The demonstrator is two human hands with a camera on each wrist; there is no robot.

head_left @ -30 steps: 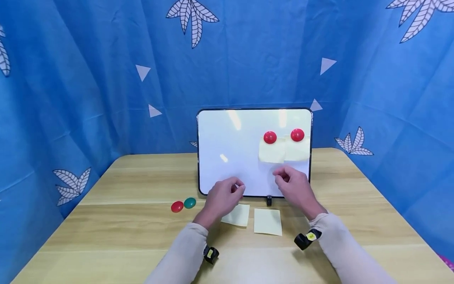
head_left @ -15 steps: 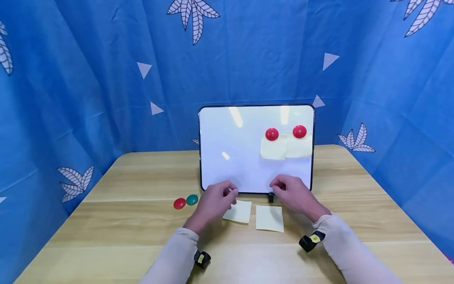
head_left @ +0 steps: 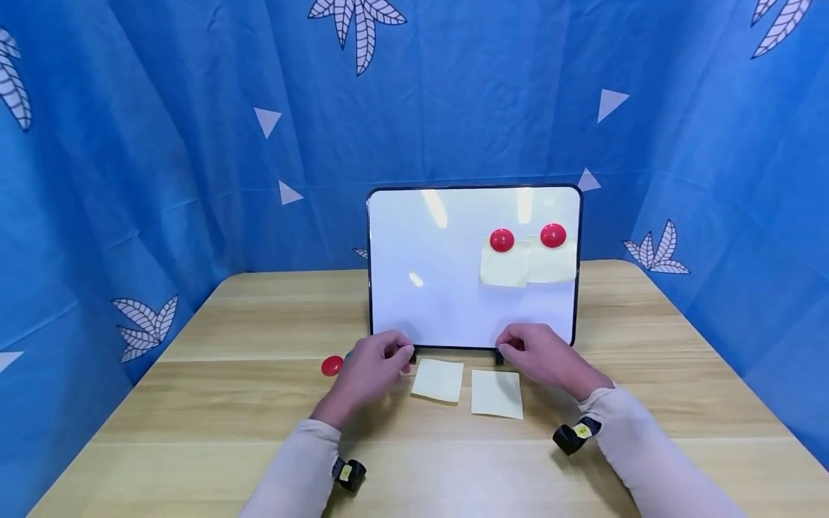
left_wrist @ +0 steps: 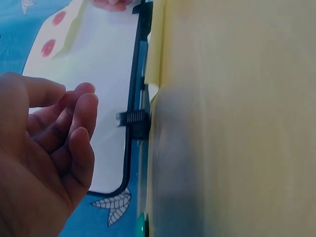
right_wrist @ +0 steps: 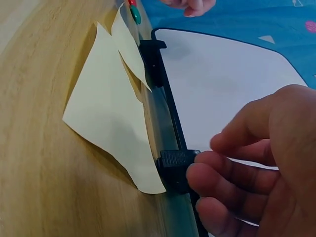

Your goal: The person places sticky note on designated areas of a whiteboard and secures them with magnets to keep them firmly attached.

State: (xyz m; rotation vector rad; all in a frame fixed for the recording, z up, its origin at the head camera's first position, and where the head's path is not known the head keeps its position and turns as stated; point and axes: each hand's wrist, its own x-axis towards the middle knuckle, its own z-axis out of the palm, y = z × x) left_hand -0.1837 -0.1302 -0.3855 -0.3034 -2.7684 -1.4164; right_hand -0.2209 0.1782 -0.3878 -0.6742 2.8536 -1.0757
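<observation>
My left hand (head_left: pixel 372 367), loosely curled and holding nothing, hovers by the lower left corner of a small whiteboard (head_left: pixel 427 302). My right hand (head_left: pixel 550 360) is close to the black foot (right_wrist: pixel 175 165) under the board's lower right; its bent fingers hold nothing visible, and contact with the foot is unclear. Two pale yellow sticky notes, the left note (head_left: pixel 437 380) and the right note (head_left: pixel 496 393), lie on the table between the hands. Beside my left hand is a red magnet (head_left: pixel 332 365); a green magnet (left_wrist: pixel 142 226) is mostly hidden behind that hand in the head view.
Two more sticky notes hang on the board's right half, the left one (head_left: pixel 504 267) under a red magnet (head_left: pixel 501 240), the right one (head_left: pixel 552 262) under another red magnet (head_left: pixel 553 235). A blue curtain (head_left: pixel 324 144) surrounds the wooden table (head_left: pixel 259 403).
My left hand has moved left and down, uncovering the left loose note and covering most of the green magnet. My right hand has dropped to the board's bottom edge. The head view has tilted slightly.
</observation>
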